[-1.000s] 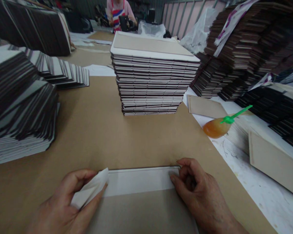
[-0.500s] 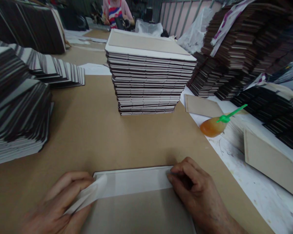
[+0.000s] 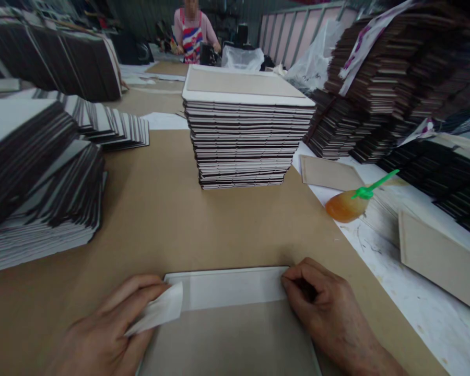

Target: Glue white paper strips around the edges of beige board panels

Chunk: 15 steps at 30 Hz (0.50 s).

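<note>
A grey board with a white paper border (image 3: 231, 288) lies flat on the brown table at the near edge. My left hand (image 3: 109, 334) pinches the loose white paper flap (image 3: 159, 314) at the board's left side and holds it lifted. My right hand (image 3: 321, 308) is closed, its fingertips pressing the folded white edge at the board's far right corner.
A tall stack of finished boards (image 3: 245, 138) stands mid-table. Fanned dark-and-white piles (image 3: 39, 177) fill the left, dark stacks (image 3: 395, 83) the right. An orange glue bottle with a green nozzle (image 3: 347, 204) lies at right by loose grey boards (image 3: 438, 256). Another person (image 3: 191, 34) works far off.
The camera view shifted slightly. My left hand keeps the white flap pinched and has drawn it a little inward over the board. My right hand stays on the far right corner.
</note>
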Motion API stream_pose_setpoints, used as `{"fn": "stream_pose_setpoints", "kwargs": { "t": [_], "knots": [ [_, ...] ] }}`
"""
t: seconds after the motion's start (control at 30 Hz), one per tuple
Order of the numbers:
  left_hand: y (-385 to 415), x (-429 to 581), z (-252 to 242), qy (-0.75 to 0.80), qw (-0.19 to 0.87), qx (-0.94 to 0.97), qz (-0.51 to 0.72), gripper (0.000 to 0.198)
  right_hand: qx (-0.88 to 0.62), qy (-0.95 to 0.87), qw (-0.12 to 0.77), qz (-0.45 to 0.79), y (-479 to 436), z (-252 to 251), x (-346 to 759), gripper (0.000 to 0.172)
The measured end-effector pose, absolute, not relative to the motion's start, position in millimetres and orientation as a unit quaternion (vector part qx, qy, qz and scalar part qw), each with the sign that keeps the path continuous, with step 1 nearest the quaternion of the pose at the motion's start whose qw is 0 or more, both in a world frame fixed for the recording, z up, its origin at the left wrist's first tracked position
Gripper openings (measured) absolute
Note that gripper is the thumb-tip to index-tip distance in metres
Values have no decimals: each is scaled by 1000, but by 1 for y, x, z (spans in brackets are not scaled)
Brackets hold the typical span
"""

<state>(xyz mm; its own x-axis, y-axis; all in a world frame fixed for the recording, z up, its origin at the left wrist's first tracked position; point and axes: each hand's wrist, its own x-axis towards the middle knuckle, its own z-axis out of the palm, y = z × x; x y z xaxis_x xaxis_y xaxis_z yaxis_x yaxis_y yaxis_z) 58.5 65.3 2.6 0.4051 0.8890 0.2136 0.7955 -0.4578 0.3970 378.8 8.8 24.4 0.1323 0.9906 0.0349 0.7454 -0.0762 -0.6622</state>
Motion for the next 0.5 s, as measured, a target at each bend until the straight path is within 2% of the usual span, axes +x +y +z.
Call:
{"fn": "stream_pose_setpoints", "kwargs": {
  "t": [0.07,0.17,0.23,0.33,0.4,0.5],
  "knots": [
    [64,50,6,497,132,842,162,20,-696,-628,289,195,7,25,382,14],
    [57,46,14,497,112,841,183,20,-658,-670,305,161,2,25,386,8],
    [51,50,18,447,88,868,195,33,-596,-731,297,150,0,23,386,18],
    [46,59,19,350,41,926,139,64,-517,-812,239,129,-3,17,381,39],
    [44,62,15,324,14,942,89,75,-510,-831,195,110,-3,14,378,41],
    [43,62,7,326,-6,944,51,78,-529,-828,176,67,-4,14,376,33]
  ]
}}
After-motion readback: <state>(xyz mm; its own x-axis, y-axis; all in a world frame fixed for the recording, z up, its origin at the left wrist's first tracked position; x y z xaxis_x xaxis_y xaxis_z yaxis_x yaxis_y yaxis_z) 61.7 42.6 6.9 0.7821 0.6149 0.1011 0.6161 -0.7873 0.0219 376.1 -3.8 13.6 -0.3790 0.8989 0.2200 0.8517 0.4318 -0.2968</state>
